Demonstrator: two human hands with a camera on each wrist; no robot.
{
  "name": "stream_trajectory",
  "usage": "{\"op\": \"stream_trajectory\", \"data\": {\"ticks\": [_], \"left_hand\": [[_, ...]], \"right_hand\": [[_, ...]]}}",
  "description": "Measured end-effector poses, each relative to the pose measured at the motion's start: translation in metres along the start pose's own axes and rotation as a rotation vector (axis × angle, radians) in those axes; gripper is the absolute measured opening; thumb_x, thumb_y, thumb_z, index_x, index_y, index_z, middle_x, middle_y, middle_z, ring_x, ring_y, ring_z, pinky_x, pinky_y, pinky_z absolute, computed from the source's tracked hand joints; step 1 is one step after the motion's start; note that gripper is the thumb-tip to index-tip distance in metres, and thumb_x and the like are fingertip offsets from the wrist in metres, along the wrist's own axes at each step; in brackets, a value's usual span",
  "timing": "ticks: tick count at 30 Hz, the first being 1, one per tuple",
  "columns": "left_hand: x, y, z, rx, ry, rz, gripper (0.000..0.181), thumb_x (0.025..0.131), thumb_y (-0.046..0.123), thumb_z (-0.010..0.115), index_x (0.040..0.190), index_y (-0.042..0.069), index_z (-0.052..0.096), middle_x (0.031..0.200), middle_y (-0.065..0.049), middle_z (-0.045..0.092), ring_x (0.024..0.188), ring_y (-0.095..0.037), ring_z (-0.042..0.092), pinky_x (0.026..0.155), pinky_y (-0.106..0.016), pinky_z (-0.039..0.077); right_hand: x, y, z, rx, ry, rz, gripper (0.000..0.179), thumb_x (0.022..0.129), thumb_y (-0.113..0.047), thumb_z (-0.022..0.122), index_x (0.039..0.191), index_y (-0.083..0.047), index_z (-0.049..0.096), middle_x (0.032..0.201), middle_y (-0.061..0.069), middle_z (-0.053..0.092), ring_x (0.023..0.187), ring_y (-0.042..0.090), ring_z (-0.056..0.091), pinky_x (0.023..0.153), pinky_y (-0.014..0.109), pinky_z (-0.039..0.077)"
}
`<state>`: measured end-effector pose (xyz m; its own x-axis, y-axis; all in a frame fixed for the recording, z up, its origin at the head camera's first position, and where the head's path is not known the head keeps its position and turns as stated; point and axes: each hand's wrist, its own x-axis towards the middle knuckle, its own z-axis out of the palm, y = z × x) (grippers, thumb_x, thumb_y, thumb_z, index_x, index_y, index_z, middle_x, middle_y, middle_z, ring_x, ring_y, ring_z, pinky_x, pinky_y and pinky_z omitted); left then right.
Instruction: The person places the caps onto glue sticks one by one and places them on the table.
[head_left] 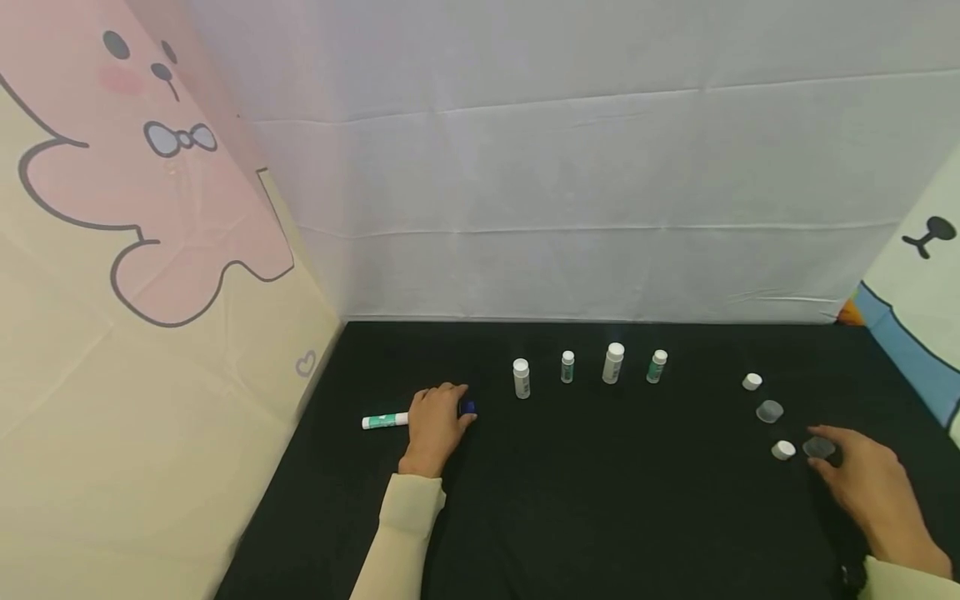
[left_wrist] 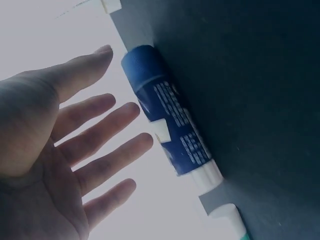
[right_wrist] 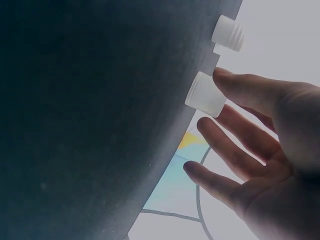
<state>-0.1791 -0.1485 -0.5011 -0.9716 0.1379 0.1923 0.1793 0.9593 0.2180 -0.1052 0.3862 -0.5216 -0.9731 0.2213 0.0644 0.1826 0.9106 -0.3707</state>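
Risky spot on the right: the clear cup looks light, and one early nudge from the thumb could send it into the white cap near it, at nine o'clock. Over on the left, the blue tube seems to lie on its side, so a careless fingertip could roll it or knock the green tube. And the fingers? The right hand has them spread, with the cup between thumb and forefinger, at ten o'clock from the knuckles; whether either touches it, I cannot tell. The left hand has its fingers spread as well, pinching nothing: the blue tube lies just past their tips, its blue end at two o'clock from the hand, on the black table.
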Motion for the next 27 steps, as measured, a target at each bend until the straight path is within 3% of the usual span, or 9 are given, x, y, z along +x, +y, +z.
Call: {"op": "stream_trajectory", "data": {"ticks": [7, 18, 27], "left_hand": [[0.006, 0.012, 0.001, -0.048, 0.018, -0.009, 0.045, 0.089, 0.024, 0.087, 0.129, 0.006, 0.075, 0.124, -0.013, 0.076, 0.115, -0.031, 0.072, 0.110, -0.053, 0.049], [0.015, 0.038, 0.002, -0.121, 0.112, -0.006, 0.043, 0.089, 0.022, 0.087, 0.126, 0.005, 0.076, 0.116, -0.014, 0.077, 0.107, -0.033, 0.074, 0.104, -0.051, 0.052], [0.019, 0.051, 0.007, -0.189, 0.088, -0.059, 0.045, 0.092, 0.024, 0.085, 0.131, 0.006, 0.074, 0.119, -0.014, 0.076, 0.111, -0.034, 0.073, 0.106, -0.050, 0.050]], "right_hand": [[0.003, 0.001, -0.002, -0.004, -0.025, 0.006, 0.043, 0.078, 0.009, 0.081, 0.117, 0.017, 0.063, 0.119, 0.049, 0.057, 0.104, 0.067, 0.056, 0.087, 0.077, 0.044], [0.002, -0.003, -0.004, -0.019, 0.004, 0.007, 0.033, 0.082, 0.011, 0.078, 0.111, 0.017, 0.064, 0.113, 0.046, 0.061, 0.100, 0.065, 0.060, 0.085, 0.075, 0.045], [-0.001, -0.004, -0.004, -0.003, 0.022, 0.001, 0.030, 0.081, 0.012, 0.077, 0.108, 0.016, 0.065, 0.107, 0.044, 0.063, 0.097, 0.065, 0.060, 0.082, 0.075, 0.045]]}}
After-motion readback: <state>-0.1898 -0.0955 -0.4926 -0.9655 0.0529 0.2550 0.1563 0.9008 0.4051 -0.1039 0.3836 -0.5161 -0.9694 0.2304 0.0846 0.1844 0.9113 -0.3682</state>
